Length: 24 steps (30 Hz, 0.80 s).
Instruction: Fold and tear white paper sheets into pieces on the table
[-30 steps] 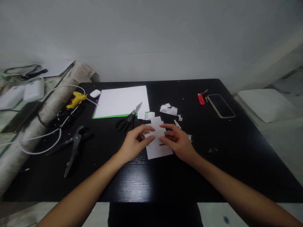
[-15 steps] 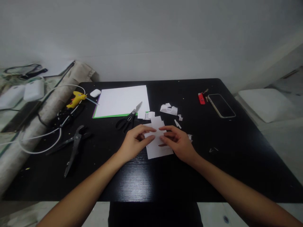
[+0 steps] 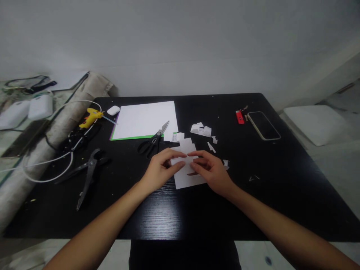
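A white cut-out paper piece (image 3: pixel 188 177) with notched edges lies on the black table (image 3: pixel 281 176) in front of me. My left hand (image 3: pixel 161 169) pinches its left side, fingers curled onto the paper. My right hand (image 3: pixel 211 168) grips the right side, its fingertips meeting the left hand's over the middle of the paper. Both hands press on the sheet near its centre. Black-handled scissors (image 3: pixel 153 141) lie just beyond my left hand, and small white paper scraps (image 3: pixel 201 129) sit beyond my right hand.
A white sheet on green paper (image 3: pixel 144 120) lies at the back. Pliers (image 3: pixel 89 170), a yellow glue gun (image 3: pixel 90 118), a white cable (image 3: pixel 53 165) and a white earbud case (image 3: pixel 113 110) are on the left. A red lighter (image 3: pixel 239 117) and a phone (image 3: pixel 263 125) are at the right.
My right hand's fingers have slid slightly left toward my left hand's fingertips over the paper. Nothing else has moved.
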{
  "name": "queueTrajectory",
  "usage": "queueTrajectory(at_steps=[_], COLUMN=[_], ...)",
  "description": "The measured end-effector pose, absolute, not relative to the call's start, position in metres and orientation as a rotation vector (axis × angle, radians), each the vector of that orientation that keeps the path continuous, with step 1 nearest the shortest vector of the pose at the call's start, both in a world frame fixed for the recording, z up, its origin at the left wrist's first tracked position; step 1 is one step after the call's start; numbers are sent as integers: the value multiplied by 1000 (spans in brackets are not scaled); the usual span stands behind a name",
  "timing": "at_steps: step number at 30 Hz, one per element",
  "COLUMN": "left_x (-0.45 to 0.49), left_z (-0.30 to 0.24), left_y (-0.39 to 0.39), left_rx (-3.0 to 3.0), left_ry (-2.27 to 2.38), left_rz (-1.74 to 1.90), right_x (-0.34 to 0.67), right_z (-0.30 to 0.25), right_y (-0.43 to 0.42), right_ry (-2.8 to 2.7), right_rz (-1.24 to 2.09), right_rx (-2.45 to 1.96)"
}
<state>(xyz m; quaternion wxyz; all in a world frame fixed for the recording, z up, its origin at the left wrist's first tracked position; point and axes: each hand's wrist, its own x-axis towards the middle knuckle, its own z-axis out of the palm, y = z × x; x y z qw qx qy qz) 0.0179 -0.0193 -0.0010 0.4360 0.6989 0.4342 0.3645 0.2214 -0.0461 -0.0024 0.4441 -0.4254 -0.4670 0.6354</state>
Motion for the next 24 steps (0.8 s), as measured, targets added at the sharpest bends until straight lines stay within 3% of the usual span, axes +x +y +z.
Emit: queueTrajectory(at_steps=[14, 24], left_x=[18, 29], left_z=[1, 0], left_y=[-17, -22], left_rx=[1485, 891], left_ry=[1123, 1027], left_rz=[873, 793], right_x=[226, 220], right_z=[-4, -9], right_y=[-42, -46], right_ry=[-1219, -1130], right_rz=[1428, 1357], right_rx=[-1149, -1171])
